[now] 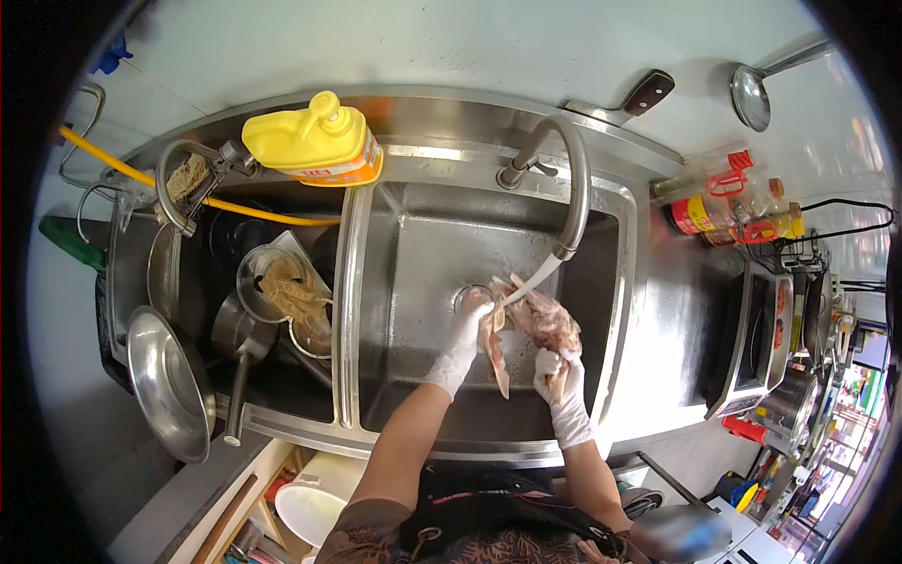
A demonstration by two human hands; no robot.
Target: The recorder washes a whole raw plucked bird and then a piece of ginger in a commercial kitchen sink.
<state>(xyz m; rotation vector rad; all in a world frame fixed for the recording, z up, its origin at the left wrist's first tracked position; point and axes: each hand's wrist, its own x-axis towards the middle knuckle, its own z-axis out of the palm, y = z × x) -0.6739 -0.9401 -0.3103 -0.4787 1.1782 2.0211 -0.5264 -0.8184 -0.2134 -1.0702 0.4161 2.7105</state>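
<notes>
Both hands wear white gloves and hold a raw, plucked poultry carcass (pixel 546 321) above the basin of a stainless steel sink (pixel 437 261). My left hand (pixel 463 338) grips a pale strip-like part at its left, beside the drain. My right hand (pixel 561 377) is closed around the carcass's lower right end. From the curved metal faucet (pixel 581 190), a white stream of water falls onto the carcass between the hands. The flap hanging below my left hand shows reddish flesh.
The left basin holds a saucepan (pixel 243 331), strainers and a loofah-like scrubber (pixel 285 289). A metal bowl (pixel 169 384) leans at its edge. A yellow detergent jug (pixel 317 144) stands behind. A cleaver (pixel 634 99) is at the wall; bottles (pixel 726 204) and a scale (pixel 750 352) are right.
</notes>
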